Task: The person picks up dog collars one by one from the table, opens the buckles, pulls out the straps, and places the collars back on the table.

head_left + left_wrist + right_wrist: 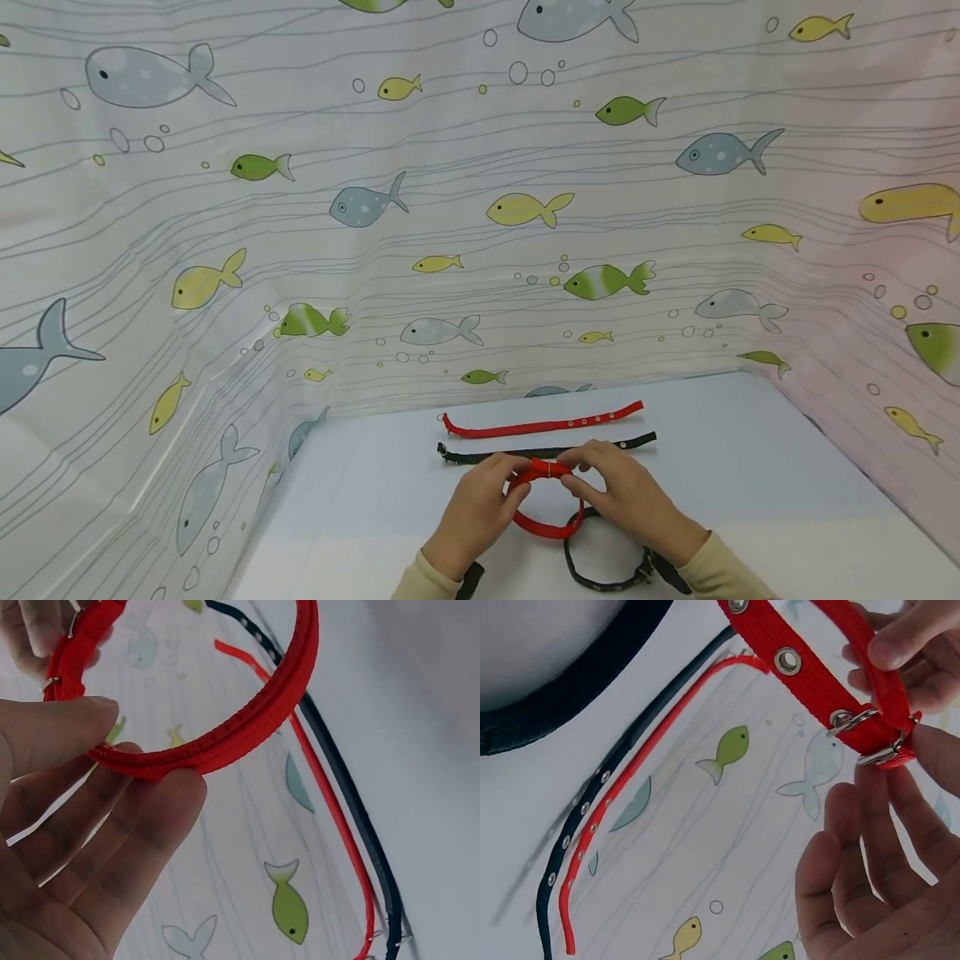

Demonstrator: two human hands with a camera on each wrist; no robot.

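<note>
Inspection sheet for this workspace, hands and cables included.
Surface: flat white tabletop
Job's things: red fabric loop with metal buckle, held up; black buckled strap loop on the tabletop; long red fabric strap and long black strap, laid side by side beyond
Clutter: nothing seen
Left hand: pinches the red loop's band
Right hand: pinches it near the buckle
Cables: nothing seen
Surroundings: white fish-print sheet behind and beside the tabletop

Vivid red, the round fabric collar (549, 530) between left hand (477, 507) and right hand (628, 498), its metal buckle (879, 756) flashing silver! Below the right hand, a black looped fabric strap (600, 586). Beyond both hands, one long black strap (480, 457), then one long red strap (517, 430), silver eyelets (606, 777) dotting both; farther out, white hanging sheets (450, 125) patterned with blue, green, yellow fish (517, 209).
</note>
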